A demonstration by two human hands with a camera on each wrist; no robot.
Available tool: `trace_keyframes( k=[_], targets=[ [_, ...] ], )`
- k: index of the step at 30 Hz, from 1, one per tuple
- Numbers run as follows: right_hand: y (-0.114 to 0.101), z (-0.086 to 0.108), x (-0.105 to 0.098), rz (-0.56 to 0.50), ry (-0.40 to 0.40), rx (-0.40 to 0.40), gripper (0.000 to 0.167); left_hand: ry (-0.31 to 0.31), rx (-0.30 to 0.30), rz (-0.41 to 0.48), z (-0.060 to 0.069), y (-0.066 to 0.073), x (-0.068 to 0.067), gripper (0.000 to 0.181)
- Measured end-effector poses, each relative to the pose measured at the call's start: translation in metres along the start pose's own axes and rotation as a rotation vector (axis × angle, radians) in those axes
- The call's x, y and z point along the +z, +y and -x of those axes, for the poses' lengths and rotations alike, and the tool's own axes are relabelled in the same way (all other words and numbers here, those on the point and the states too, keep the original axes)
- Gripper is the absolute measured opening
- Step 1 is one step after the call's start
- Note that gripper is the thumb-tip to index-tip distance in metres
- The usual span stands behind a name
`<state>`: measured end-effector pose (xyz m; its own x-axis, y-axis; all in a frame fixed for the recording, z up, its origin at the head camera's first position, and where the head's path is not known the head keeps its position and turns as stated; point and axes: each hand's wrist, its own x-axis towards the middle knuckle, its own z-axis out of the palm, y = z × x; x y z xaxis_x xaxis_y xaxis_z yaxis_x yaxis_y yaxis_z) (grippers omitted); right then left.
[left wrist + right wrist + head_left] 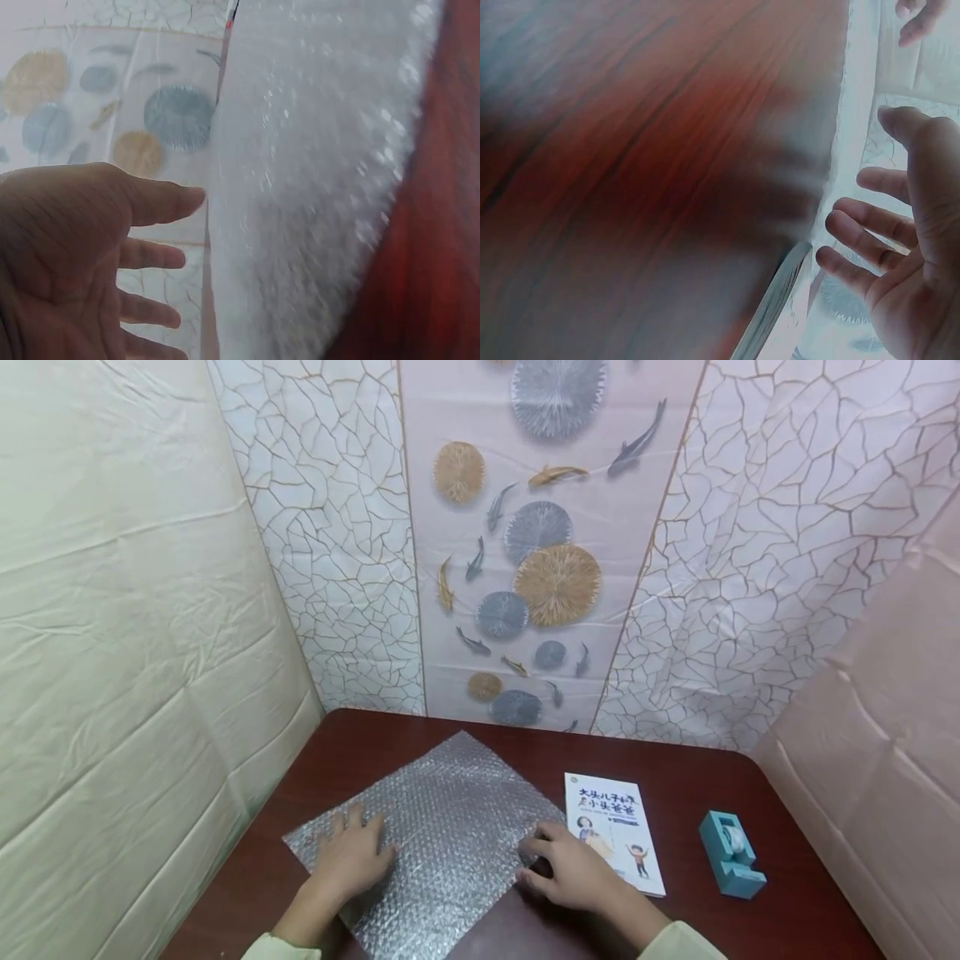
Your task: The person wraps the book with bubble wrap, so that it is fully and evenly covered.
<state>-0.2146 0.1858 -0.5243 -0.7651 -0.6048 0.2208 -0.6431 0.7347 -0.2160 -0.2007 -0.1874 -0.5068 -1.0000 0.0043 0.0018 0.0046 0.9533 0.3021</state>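
A sheet of clear bubble wrap (442, 827) lies flat on the dark red table, turned with one corner toward the back. My left hand (351, 856) is over its left part, palm down with fingers spread. In the left wrist view the thumb (169, 202) and fingers look nearly straight, with nothing held between them. At the wrap's right edge is my right hand (566, 867), its fingers loosely bent. The right wrist view has those fingers (866, 232) spread apart, beside the edge of the sheet; whether they touch it I cannot tell.
A white book (622, 822) with cartoon figures lies just right of the wrap's right corner. Further right stands a teal tape dispenser (733, 860) with a roll in it. Fabric-covered walls (150, 652) border the table (697, 768) at the left, back and right.
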Motion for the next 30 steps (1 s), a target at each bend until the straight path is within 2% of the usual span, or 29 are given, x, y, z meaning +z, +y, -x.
trace_keyframes(
  k=[8, 15, 23, 26, 30],
  targets=[
    [0.006, 0.020, -0.010, 0.087, 0.085, 0.072, 0.040, 0.072, 0.090, -0.003, -0.001, 0.023, -0.001, 0.068],
    [0.019, 0.036, -0.016, 0.105, 0.179, 0.122, 0.032, 0.116, 0.133, 0.016, -0.006, 0.046, 0.003, 0.066],
    [0.033, 0.051, -0.029, 0.136, 0.179, 0.220, 0.025, 0.139, 0.193, 0.080, -0.012, 0.065, 0.008, 0.064],
    [0.037, 0.056, -0.031, 0.148, 0.181, 0.274, 0.028, 0.122, 0.194, 0.086, -0.015, 0.073, 0.009, 0.065],
    [0.042, 0.064, -0.034, 0.152, 0.136, 0.375, 0.038, 0.103, 0.208, 0.095, -0.016, 0.085, 0.011, 0.064]
  ],
)
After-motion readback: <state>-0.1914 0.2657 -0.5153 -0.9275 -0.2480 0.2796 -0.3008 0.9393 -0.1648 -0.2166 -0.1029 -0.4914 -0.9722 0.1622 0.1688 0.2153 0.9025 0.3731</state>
